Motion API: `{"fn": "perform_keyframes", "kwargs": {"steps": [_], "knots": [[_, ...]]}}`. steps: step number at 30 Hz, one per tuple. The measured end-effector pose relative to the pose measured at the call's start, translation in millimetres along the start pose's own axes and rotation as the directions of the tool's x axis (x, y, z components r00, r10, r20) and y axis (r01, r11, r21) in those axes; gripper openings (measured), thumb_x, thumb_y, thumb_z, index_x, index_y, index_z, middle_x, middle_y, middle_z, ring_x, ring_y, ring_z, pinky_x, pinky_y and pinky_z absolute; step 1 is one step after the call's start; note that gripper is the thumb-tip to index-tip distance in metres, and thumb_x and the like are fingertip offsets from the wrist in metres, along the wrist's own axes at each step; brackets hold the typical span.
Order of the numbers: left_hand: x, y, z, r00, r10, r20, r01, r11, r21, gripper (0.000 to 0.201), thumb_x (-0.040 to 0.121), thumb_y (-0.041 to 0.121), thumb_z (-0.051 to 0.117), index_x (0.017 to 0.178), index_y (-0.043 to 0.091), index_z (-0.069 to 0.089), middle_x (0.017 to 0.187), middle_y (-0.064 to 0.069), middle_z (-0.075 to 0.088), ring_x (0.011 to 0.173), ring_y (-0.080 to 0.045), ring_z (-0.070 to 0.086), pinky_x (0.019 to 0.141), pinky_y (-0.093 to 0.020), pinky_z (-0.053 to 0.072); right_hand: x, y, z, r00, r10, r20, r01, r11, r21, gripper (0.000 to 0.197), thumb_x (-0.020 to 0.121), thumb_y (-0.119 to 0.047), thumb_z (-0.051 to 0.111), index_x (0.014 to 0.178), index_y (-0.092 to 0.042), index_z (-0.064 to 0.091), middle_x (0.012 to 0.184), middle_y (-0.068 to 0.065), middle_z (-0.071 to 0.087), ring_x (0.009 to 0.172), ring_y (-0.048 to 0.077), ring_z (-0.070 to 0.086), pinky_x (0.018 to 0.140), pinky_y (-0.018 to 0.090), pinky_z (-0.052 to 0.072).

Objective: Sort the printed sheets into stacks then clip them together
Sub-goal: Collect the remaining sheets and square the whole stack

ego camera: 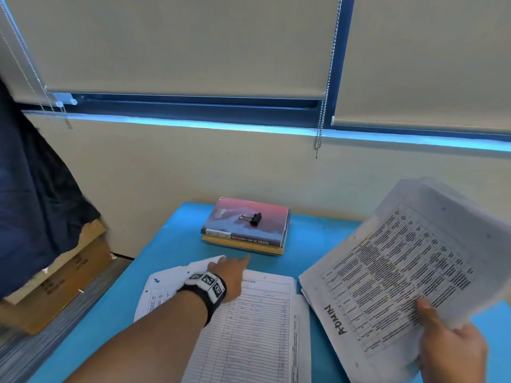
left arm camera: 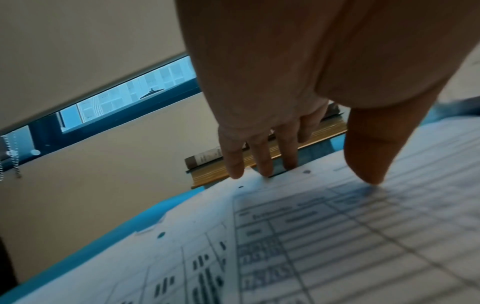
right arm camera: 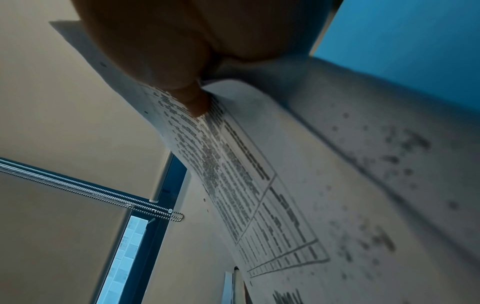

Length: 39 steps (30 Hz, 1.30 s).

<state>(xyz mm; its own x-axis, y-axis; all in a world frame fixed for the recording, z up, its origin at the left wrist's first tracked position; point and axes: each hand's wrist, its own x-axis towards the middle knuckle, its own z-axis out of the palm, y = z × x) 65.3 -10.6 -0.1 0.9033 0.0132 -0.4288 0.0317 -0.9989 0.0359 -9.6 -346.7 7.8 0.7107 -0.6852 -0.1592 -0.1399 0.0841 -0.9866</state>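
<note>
My right hand (ego camera: 448,338) grips a thick bundle of printed sheets (ego camera: 392,272) marked "ADMIN", lifted and tilted above the blue table's right side; in the right wrist view my thumb (right arm camera: 192,102) presses on the bundle's (right arm camera: 259,185) top page. My left hand (ego camera: 235,275) lies with straight fingers on the far edge of lined form sheets (ego camera: 249,327) lying flat on the table. In the left wrist view the fingertips (left arm camera: 265,168) touch the paper's (left arm camera: 337,236) edge. Another sheet (ego camera: 163,291) pokes out at the left, under them. A black binder clip (ego camera: 253,218) sits on the books.
A stack of two or three books (ego camera: 246,228) lies at the far middle of the blue table (ego camera: 171,244), just beyond my left fingers. A cardboard box (ego camera: 63,280) under dark cloth (ego camera: 33,203) stands left of the table. Wall and window blinds (ego camera: 193,45) are behind.
</note>
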Motion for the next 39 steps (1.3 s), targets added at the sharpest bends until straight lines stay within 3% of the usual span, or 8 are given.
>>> {"fn": "perform_keyframes", "kwargs": {"steps": [6, 11, 15, 22, 25, 28, 33, 39], "knots": [[15, -13, 3, 0.985, 0.039, -0.170, -0.036, 0.999, 0.019, 0.043, 0.088, 0.011, 0.048, 0.126, 0.029, 0.051, 0.124, -0.001, 0.056, 0.120, -0.026, 0.043, 0.100, -0.041, 0.037, -1, 2, -7, 1.000, -0.012, -0.022, 0.013, 0.999, 0.032, 0.034, 0.085, -0.027, 0.071, 0.110, -0.004, 0.067, 0.104, 0.009, 0.066, 0.098, 0.027, 0.062, 0.092, 0.041, 0.046], [4, -28, -8, 0.916, 0.135, -0.379, -0.146, 0.989, 0.001, 0.009, 0.093, 0.031, 0.055, 0.092, 0.029, 0.063, 0.098, 0.007, 0.060, 0.104, -0.019, 0.049, 0.088, -0.035, 0.038, -5, -3, -5, 0.999, -0.036, 0.007, 0.036, 0.999, 0.031, 0.035, 0.089, -0.022, 0.068, 0.117, -0.002, 0.065, 0.106, 0.008, 0.064, 0.099, 0.024, 0.059, 0.093, 0.038, 0.042], [-7, -49, -26, 0.854, 0.183, -0.487, -0.222, 0.975, -0.023, 0.015, 0.092, 0.034, 0.058, 0.094, 0.025, 0.070, 0.104, 0.003, 0.067, 0.104, -0.022, 0.058, 0.088, -0.034, 0.044, -12, -9, 1, 0.998, -0.041, 0.037, 0.039, 0.998, 0.041, 0.034, 0.090, -0.020, 0.066, 0.117, 0.001, 0.064, 0.107, 0.011, 0.064, 0.098, 0.023, 0.058, 0.092, 0.036, 0.041], [-17, -52, -31, 0.759, 0.261, -0.596, -0.285, 0.957, 0.057, 0.030, 0.097, 0.036, 0.049, 0.121, 0.036, 0.068, 0.122, 0.011, 0.068, 0.121, -0.020, 0.054, 0.103, -0.040, 0.032, -28, -21, 10, 0.996, -0.027, 0.085, 0.022, 0.998, 0.053, 0.037, 0.090, -0.021, 0.067, 0.120, 0.001, 0.062, 0.105, 0.009, 0.061, 0.097, 0.024, 0.056, 0.092, 0.036, 0.041], [-26, -52, -31, 0.729, 0.256, -0.634, -0.349, 0.937, -0.023, 0.028, 0.097, 0.030, 0.048, 0.112, 0.033, 0.071, 0.110, 0.008, 0.072, 0.107, -0.021, 0.060, 0.099, -0.039, 0.042, -27, -22, 8, 0.997, -0.034, 0.062, 0.032, 0.999, 0.041, 0.038, 0.089, -0.022, 0.068, 0.119, 0.000, 0.063, 0.109, 0.010, 0.063, 0.098, 0.025, 0.057, 0.092, 0.037, 0.041], [-41, -64, -29, 0.796, 0.127, -0.593, -0.353, 0.892, -0.283, 0.019, 0.093, 0.016, 0.050, 0.093, 0.022, 0.068, 0.091, 0.002, 0.068, 0.086, -0.021, 0.060, 0.079, -0.033, 0.050, -25, -21, 5, 0.998, -0.050, 0.032, 0.049, 0.999, 0.018, 0.040, 0.088, -0.025, 0.069, 0.119, -0.001, 0.063, 0.111, 0.008, 0.064, 0.100, 0.025, 0.058, 0.095, 0.039, 0.042], [-44, -121, -13, 0.871, -0.109, -0.479, -0.123, 0.896, -0.427, 0.019, 0.082, 0.016, 0.053, 0.064, 0.014, 0.049, 0.062, 0.002, 0.049, 0.064, -0.021, 0.049, 0.055, -0.029, 0.032, -26, -22, 6, 0.999, -0.045, 0.021, 0.045, 0.999, -0.013, 0.039, 0.088, -0.025, 0.068, 0.119, -0.002, 0.063, 0.107, 0.009, 0.063, 0.098, 0.024, 0.057, 0.094, 0.038, 0.042], [-15, -130, 12, 0.979, -0.134, -0.152, 0.092, 0.962, -0.258, 0.015, 0.078, 0.031, 0.056, 0.088, 0.021, 0.062, 0.107, -0.002, 0.056, 0.110, -0.027, 0.056, 0.087, -0.032, 0.044, -30, -22, 15, 0.998, -0.050, 0.044, 0.052, 0.997, -0.055, 0.035, 0.089, -0.025, 0.067, 0.115, -0.001, 0.065, 0.105, 0.012, 0.063, 0.095, 0.022, 0.055, 0.089, 0.036, 0.040]]}}
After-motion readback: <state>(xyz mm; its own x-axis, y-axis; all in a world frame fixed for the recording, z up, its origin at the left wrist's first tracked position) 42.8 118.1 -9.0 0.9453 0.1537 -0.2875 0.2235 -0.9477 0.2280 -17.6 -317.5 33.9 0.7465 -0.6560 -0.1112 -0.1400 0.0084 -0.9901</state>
